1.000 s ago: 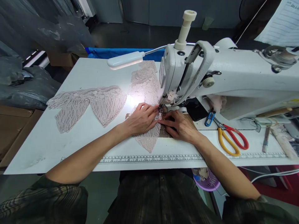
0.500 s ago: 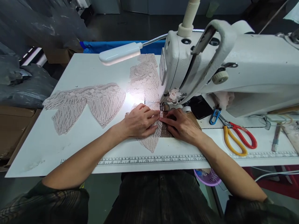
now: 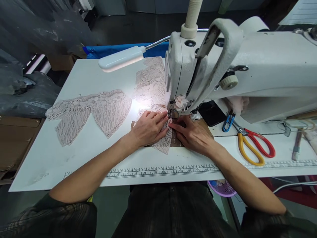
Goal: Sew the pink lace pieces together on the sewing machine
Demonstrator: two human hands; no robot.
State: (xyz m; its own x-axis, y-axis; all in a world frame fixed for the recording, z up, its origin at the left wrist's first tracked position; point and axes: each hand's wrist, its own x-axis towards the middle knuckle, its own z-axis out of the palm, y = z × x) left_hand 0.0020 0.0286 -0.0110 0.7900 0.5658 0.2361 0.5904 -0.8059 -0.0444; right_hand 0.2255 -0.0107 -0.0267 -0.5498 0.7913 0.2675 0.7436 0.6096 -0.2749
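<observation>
A pale pink lace piece (image 3: pixel 162 144) runs under the needle area of a white sewing machine (image 3: pixel 177 72), its pointed end toward me. Across it my left hand (image 3: pixel 150 127) lies fairly flat, fingers stretched toward the presser foot (image 3: pixel 173 114) and pressing the lace down; its thumb is hidden. From the other side my right hand (image 3: pixel 193 134) pinches the lace edge just in front of the foot, index finger extended and the other fingers curled. More of the lace lies bunched behind the needle. A second lace piece (image 3: pixel 109 112) is spread on the table at left.
A lit lamp (image 3: pixel 121 59) hangs over the white table (image 3: pixel 86 165). Right of my hands lie a black phone (image 3: pixel 212 113), blue thread snips (image 3: pixel 228 121) and scissors (image 3: pixel 250 148) with red and yellow handles. A printed ruler (image 3: pixel 158 172) follows the front edge.
The lace's pointed end has moved away from me and slightly right. My left fingertips have shifted closer to the presser foot; my right hand stays at the lace edge. The view has shifted slightly.
</observation>
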